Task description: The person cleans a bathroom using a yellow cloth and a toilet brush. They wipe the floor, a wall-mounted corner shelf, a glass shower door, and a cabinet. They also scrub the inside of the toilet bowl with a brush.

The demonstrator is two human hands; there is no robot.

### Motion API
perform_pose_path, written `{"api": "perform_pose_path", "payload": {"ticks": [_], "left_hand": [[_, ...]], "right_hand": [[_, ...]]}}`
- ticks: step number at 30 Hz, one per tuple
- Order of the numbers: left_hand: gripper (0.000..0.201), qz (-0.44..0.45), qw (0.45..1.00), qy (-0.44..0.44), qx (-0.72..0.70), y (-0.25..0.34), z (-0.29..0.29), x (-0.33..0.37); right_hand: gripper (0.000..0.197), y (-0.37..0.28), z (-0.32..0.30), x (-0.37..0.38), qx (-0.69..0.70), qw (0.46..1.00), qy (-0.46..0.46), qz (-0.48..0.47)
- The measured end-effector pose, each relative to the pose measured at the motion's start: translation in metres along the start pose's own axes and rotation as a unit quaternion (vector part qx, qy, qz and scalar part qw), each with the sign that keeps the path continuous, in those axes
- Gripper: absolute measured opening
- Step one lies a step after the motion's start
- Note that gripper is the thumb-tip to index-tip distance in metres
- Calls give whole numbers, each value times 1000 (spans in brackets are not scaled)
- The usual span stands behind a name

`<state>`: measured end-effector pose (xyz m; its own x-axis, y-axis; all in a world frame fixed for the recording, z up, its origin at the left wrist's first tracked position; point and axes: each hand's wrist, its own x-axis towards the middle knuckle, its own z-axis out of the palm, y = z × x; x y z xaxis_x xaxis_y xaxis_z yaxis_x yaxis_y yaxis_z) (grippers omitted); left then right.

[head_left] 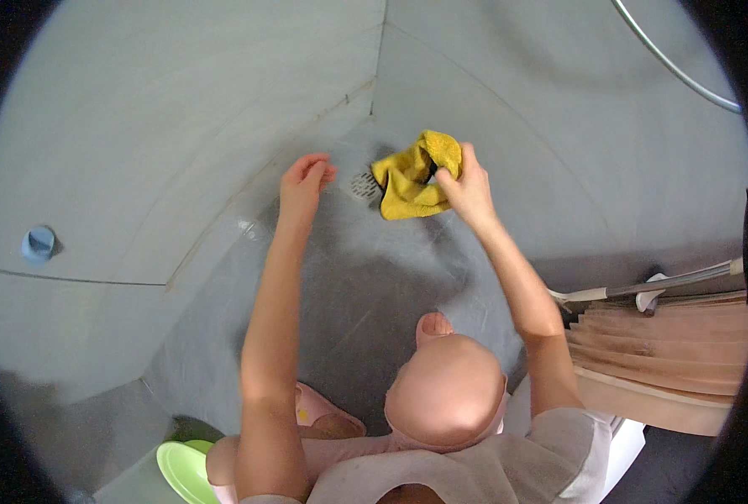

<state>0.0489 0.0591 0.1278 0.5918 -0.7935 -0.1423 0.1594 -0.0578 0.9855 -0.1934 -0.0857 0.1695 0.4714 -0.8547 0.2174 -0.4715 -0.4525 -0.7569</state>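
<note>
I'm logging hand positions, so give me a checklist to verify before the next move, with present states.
1. Yellow cloth gripped: ok, the right hand holds its right side.
2. Left hand free: ok, fingers curled, nothing visible in it.
3. Drain in sight: ok, between the left hand and the cloth, though the cloth may hide its edge.
4. Cloth lifted off the floor: cannot tell from this angle.
5. Floor dry: cannot tell; it shows pale, shiny patches.

The cloth (403,181) is yellow, the slippers (311,401) are pink
</note>
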Motion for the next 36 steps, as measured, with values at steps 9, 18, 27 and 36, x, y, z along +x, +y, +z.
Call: {"api": "perform_pose_path", "payload": {"ticks": [9, 18, 27, 36], "left_hand": [[109, 295, 940, -155, 70, 69, 73, -33], [68, 108, 974, -181, -85, 89, 77, -44], [46, -4, 864, -296, -408, 97, 72, -31], [63, -29, 958, 167, -229, 49, 78, -10]], "right_hand": [[50, -116, -19, 9, 151, 970, -108, -159], [33, -144, -37, 35, 104, 976, -71, -178], [74, -36, 21, -3, 556, 677, -430, 220], [63, -51, 53, -69, 442, 822, -339, 121]]}}
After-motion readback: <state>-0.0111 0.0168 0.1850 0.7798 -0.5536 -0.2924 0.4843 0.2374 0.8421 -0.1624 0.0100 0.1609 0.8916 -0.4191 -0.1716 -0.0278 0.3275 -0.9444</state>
